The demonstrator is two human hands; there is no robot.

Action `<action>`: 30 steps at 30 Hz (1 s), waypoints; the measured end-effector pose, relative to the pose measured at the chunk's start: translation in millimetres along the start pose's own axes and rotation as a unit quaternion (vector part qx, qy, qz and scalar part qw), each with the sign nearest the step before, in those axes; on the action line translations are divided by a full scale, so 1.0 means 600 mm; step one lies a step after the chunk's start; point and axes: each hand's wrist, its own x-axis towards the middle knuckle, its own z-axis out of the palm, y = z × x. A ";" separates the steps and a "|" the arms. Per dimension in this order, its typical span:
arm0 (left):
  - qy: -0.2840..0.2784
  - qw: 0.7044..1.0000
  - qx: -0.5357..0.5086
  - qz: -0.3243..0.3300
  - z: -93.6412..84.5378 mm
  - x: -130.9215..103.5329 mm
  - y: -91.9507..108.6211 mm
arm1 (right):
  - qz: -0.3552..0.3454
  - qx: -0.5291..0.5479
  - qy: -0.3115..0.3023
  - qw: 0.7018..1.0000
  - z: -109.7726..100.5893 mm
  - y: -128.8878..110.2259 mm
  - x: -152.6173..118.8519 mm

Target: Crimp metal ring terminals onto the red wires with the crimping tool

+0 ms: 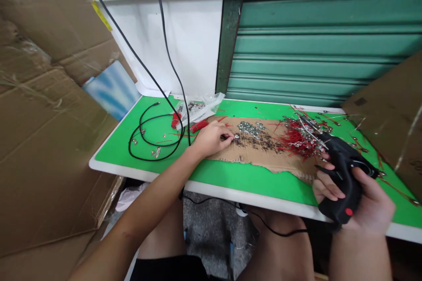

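Observation:
My right hand (359,197) is wrapped round the grip of a black soldering gun (343,158) with a red dot on its handle and a cord from its base. Its front end points up and left, over a pile of red wires with small metal parts (298,138). My left hand (216,138) rests at the cardboard strip (231,156), thumb and finger pinched at a small silver metal part (236,136). Just beyond those fingertips lies a cluster of similar small metal parts (250,129). Dark scorch marks (263,144) cover the middle of the strip.
On the green tabletop (231,175), a clear plastic bag (207,107) of metal parts lies beside red wire bundles (199,126). A looped black cable (154,158) lies at left. Cardboard boxes (42,140) flank the table; a green shutter (313,48) stands behind.

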 end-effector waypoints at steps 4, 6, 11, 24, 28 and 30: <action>0.002 1.000 0.001 -0.006 0.000 0.001 -0.002 | -0.003 -0.006 -0.001 1.000 0.001 0.001 0.000; 0.003 1.000 0.001 -0.006 0.000 0.001 -0.002 | -0.004 -0.010 -0.001 1.000 0.001 0.002 0.000; 0.008 1.000 0.003 -0.011 -0.001 -0.001 -0.004 | -0.003 -0.033 0.013 0.999 0.003 0.001 0.001; 0.003 0.998 -0.033 -0.045 -0.019 -0.012 -0.012 | 0.183 -0.186 -0.078 0.962 0.064 0.023 0.014; 0.004 0.999 -0.006 -0.046 -0.021 -0.012 -0.010 | 0.179 -0.189 -0.073 0.963 0.060 0.034 0.019; 0.002 0.999 0.000 -0.048 -0.022 -0.013 -0.010 | 0.167 -0.188 -0.064 0.966 0.060 0.039 0.020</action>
